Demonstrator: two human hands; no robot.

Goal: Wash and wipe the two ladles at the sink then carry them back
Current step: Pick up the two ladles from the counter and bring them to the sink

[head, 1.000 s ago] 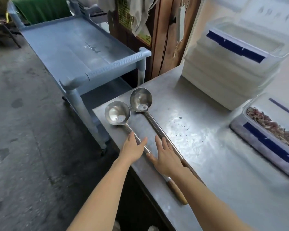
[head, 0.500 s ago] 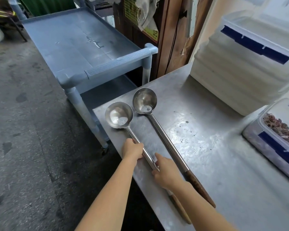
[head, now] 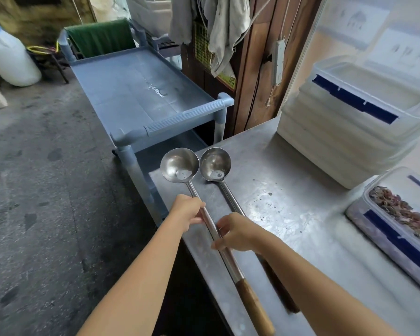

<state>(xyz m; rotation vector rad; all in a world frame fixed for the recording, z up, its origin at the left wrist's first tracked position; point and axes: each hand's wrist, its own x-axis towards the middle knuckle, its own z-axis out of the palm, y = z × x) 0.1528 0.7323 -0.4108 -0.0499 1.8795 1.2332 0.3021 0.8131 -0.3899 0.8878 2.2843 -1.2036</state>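
Two long steel ladles with wooden grips lie side by side on the steel table, each with a little water in its bowl. The left ladle has its bowl over the table's left corner and its wooden end pointing toward me. My left hand is closed around its steel shaft. My right hand pinches the same shaft lower down. The right ladle rests on the table; its shaft runs under my right hand and forearm, and I cannot tell whether the hand touches it.
A blue-grey plastic cart stands just beyond the table's left corner. Stacked white lidded boxes and a clear box of dried food fill the table's right side. Cloths hang on a wooden post behind. Concrete floor lies to the left.
Both hands went from lying flat by the shafts to closing on the left ladle's shaft. That ladle has shifted so its bowl sits level with the other one's.
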